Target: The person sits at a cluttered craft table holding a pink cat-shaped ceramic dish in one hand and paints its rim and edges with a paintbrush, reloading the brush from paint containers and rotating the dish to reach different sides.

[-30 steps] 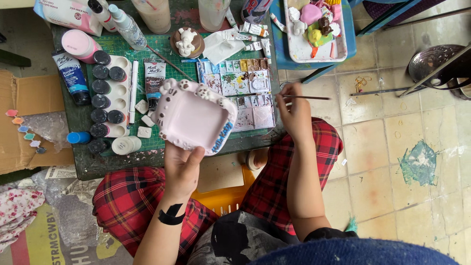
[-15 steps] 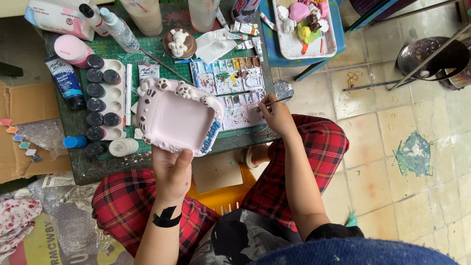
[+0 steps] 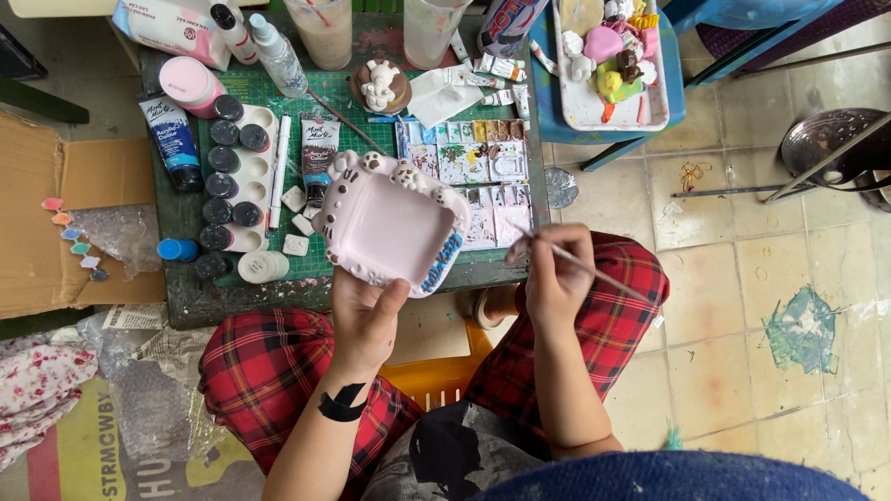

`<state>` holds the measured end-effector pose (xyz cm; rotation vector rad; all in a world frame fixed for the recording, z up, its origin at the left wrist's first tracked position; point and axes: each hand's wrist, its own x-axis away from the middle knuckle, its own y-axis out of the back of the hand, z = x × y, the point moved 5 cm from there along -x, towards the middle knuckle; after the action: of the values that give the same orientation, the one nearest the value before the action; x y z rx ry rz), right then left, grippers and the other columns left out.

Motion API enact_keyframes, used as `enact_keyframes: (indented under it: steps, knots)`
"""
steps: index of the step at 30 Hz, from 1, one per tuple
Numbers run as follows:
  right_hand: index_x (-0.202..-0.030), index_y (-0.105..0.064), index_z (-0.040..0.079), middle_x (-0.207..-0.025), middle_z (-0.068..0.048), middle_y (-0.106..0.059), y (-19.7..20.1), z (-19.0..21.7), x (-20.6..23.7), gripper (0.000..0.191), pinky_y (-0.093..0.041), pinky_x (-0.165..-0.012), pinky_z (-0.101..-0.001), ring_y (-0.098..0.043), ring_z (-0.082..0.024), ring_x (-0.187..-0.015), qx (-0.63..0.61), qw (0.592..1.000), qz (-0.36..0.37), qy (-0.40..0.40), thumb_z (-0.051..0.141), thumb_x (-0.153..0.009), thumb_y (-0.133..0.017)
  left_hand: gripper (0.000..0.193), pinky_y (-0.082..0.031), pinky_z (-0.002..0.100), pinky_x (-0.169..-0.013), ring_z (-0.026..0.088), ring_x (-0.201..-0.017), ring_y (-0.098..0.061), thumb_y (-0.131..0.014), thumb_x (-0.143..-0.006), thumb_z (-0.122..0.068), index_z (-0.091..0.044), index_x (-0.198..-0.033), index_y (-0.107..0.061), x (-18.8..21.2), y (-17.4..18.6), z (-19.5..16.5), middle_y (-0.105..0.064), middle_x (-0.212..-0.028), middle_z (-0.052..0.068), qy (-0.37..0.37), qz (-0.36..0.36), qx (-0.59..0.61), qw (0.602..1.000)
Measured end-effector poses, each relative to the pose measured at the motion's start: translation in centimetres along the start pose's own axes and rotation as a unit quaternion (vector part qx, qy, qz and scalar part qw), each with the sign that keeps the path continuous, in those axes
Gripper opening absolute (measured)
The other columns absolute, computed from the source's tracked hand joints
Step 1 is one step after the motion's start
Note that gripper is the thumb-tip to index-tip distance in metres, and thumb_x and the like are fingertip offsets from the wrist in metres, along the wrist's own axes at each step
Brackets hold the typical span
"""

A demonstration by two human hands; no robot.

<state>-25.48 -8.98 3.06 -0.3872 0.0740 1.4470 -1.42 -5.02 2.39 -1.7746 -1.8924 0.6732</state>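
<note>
Head view: left hand (image 3: 367, 311) has its grip closed on the near edge of the pale pink ceramic tray (image 3: 388, 225), thumb on the rim, holding it tilted up over the front of the worktop (image 3: 186, 301). Right hand (image 3: 555, 276) pinches a thin paintbrush (image 3: 580, 265), tip pointing toward the tray's right side, not touching it as far as I can tell.

Progress, judged: the tray's inner face is flat pink all over, small paws and dots along the raised rim are coloured, and a blue patch sits at the lower right corner. Fine detail on that corner looks unfinished; view too small to be sure.

Around: sheet of small colour swatches (image 3: 473, 181) just right of the tray. Row of dark paint pots (image 3: 227, 181) in a white palette to the left. Blue paint tube (image 3: 172, 139) beside a pink-lidded jar (image 3: 190, 83). Small squeezed tubes (image 3: 497, 79) near two cups (image 3: 371, 28) of water. Unpainted white figurine (image 3: 379, 85) on a brown disc. Blue tray of coloured figurines (image 3: 613, 65) at right. Brown cardboard (image 3: 56, 232) on the floor at left.
</note>
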Motion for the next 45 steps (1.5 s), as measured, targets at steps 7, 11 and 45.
enact_keyframes:
  steps: [7,11,45]
  knots:
    - [-0.112,-0.039,0.009,-0.097,-0.012,-0.059,-5.9,3.7,3.5,0.026,-0.059,-0.071,-0.0363,-0.065,-0.025,-0.082,-0.126,0.988,0.07,0.049,0.03,-0.112,-0.054,0.07,-0.055,0.041,-0.109,0.022,-0.127,-0.064,-0.075,-0.098,-0.019,0.004,-0.15,-0.035,1.3,-0.1,0.0,-0.06,-0.139,0.016,0.026,0.045,-0.027,0.998]
    - [-0.11,-0.037,0.009,-0.096,-0.012,-0.058,-6.6,3.7,2.9,0.029,-0.053,-0.054,-0.0248,-0.066,-0.025,-0.077,-0.139,0.988,0.054,0.034,0.034,-0.111,-0.052,0.071,-0.054,0.041,-0.109,0.023,-0.127,-0.063,-0.074,-0.098,-0.016,0.004,-0.152,-0.033,1.3,-0.4,0.0,-0.059,-0.139,0.015,0.034,0.06,-0.011,0.998]
    - [-0.107,-0.037,0.009,-0.091,-0.015,-0.056,-6.3,3.9,3.0,0.022,-0.047,-0.053,-0.0225,-0.06,-0.02,-0.074,-0.102,0.993,0.054,-0.006,0.028,-0.113,-0.045,0.07,-0.054,0.04,-0.109,0.022,-0.127,-0.064,-0.075,-0.098,-0.015,0.001,-0.151,-0.033,1.8,-0.1,0.2,-0.058,-0.139,0.014,0.04,0.084,-0.011,0.996]
